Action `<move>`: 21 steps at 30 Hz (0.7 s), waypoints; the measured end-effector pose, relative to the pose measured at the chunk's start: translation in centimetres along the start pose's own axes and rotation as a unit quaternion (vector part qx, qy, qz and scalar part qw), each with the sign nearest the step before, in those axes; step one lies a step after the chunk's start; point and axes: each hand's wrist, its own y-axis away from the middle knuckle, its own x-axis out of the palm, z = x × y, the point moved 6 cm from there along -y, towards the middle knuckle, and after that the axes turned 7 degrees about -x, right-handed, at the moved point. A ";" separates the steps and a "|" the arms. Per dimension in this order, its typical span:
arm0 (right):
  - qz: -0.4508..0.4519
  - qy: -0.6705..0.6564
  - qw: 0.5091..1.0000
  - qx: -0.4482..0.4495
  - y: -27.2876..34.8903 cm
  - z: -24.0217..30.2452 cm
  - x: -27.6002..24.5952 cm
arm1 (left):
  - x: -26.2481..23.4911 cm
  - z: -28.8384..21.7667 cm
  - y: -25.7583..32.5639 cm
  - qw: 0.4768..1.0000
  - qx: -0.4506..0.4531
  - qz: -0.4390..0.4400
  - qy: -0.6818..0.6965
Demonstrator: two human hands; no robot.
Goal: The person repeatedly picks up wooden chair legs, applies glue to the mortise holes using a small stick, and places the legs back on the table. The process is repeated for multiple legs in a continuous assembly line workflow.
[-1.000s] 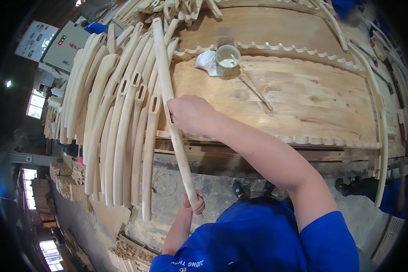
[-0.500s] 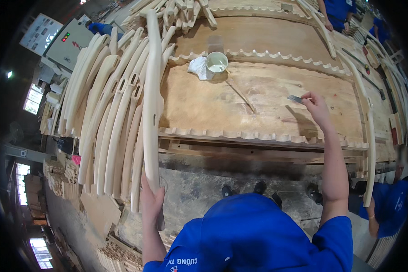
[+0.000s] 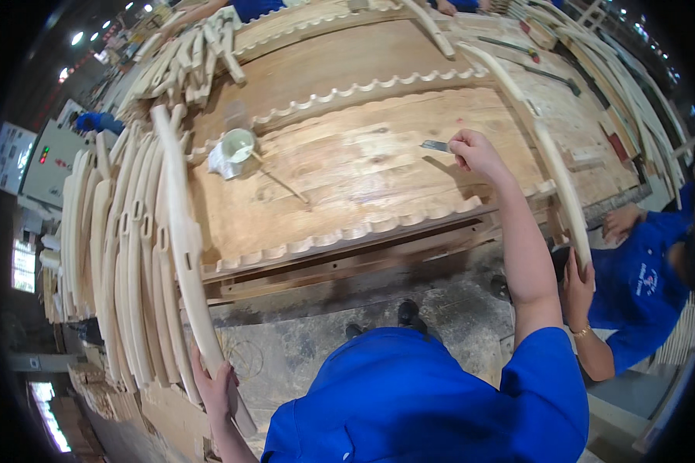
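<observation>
Left hand: the left hand point(image 3: 215, 386) is wrapped around the near end of a long, pale, curved wooden chair part with a slot cut through it point(image 3: 179, 231), fingers closed round its edge at the lower left of the scene.
Curved part: it runs from that grip up and away toward the far left, lying alongside a row of similar pale curved wooden pieces point(image 3: 120, 270) leaning at the left end of the bench; it touches or nearly touches its neighbours, I cannot tell which.
Right hand: the right hand point(image 3: 475, 153) reaches out over the middle of the broad wooden workbench with scalloped edging point(image 3: 347, 177), fingers pinched shut on the handle end of a small flat metal-bladed tool point(image 3: 435, 145), whose blade points left just above the bench top.
Bench items: a small white cup on a crumpled white cloth point(image 3: 234, 148) sits on the far left of the bench, with a thin stick point(image 3: 286, 187) lying just beside it.
Step in hand: judged from the two grips, a part is picked from the stack and the tool is being picked up.
Next move calls for: bringing tool and part together, keeping the long piece clear of the stack.
Nearby: a co-worker in blue point(image 3: 633, 293) on the right holds another curved piece point(image 3: 556, 166).
</observation>
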 end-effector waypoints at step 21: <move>0.136 0.267 0.935 -0.188 -4.6 11.5 29.0 | 13.5 8.6 -2.3 0.815 -0.204 0.250 0.480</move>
